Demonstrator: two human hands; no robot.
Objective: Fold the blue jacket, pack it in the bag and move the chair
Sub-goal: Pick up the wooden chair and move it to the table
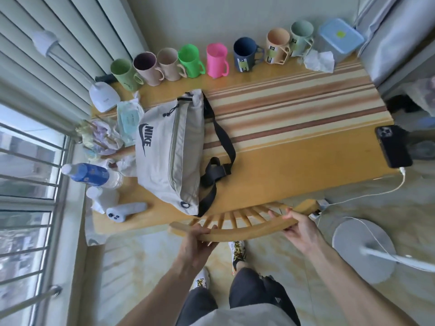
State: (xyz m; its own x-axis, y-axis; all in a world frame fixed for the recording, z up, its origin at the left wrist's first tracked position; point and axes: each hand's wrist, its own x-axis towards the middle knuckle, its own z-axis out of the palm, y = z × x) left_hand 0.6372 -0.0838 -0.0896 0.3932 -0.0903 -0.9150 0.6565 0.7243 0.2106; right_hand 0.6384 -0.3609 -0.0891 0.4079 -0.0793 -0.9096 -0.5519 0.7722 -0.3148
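A wooden chair [244,228] with a curved top rail and slats stands pushed in at the table's near edge. My left hand [199,241] grips the left part of that rail. My right hand [297,225] grips its right part. On the wooden table [294,165] lies a beige Nike bag [171,149], zipped shut and bulging, its black strap [223,147] trailing to the right. The blue jacket is nowhere in sight.
Several coloured mugs [216,60] line the table's far edge beside a blue-lidded box [339,38]. A water bottle [91,175], game controller [124,212], lamp [103,96] and wipes crowd the left. A phone [393,147] charges at right. A fan base [364,250] stands on the floor.
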